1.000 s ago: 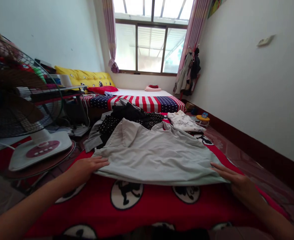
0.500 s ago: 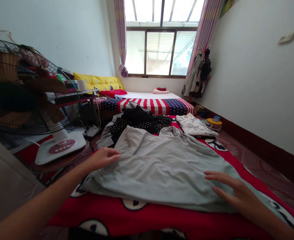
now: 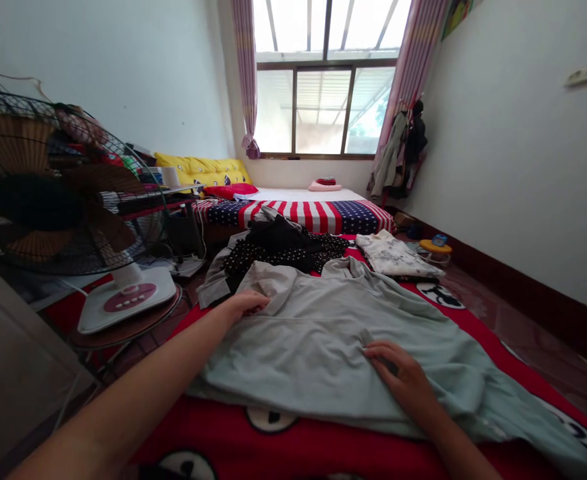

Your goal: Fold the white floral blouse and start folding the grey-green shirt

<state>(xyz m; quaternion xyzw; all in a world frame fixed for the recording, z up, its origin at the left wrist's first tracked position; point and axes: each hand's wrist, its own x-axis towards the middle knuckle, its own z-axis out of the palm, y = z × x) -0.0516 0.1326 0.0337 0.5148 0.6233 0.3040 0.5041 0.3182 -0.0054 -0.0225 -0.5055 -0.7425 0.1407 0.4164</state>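
Observation:
A pale grey-green long-sleeved shirt (image 3: 303, 363) lies spread on a red blanket (image 3: 213, 427) with round black-and-white patches. My left hand (image 3: 250, 303) is closed on the shirt's cloth near its left shoulder, with the fingertips partly hidden. Over the middle of the shirt, my right hand (image 3: 398, 373) pinches up a small ridge of fabric between thumb and fingers. One sleeve trails toward the lower right corner.
Beyond the shirt is a heap of black polka-dot clothing (image 3: 283, 247). A folded white floral garment (image 3: 396, 255) lies to its right. At left, an electric fan (image 3: 128, 297) stands on a round stool (image 3: 143, 330). A bed (image 3: 308, 195) is under the window.
My left hand has moved right and forward and closed on the shirt. My right hand has moved left across the shirt and gone from spread fingers to a pinch; the cloth is now bunched there.

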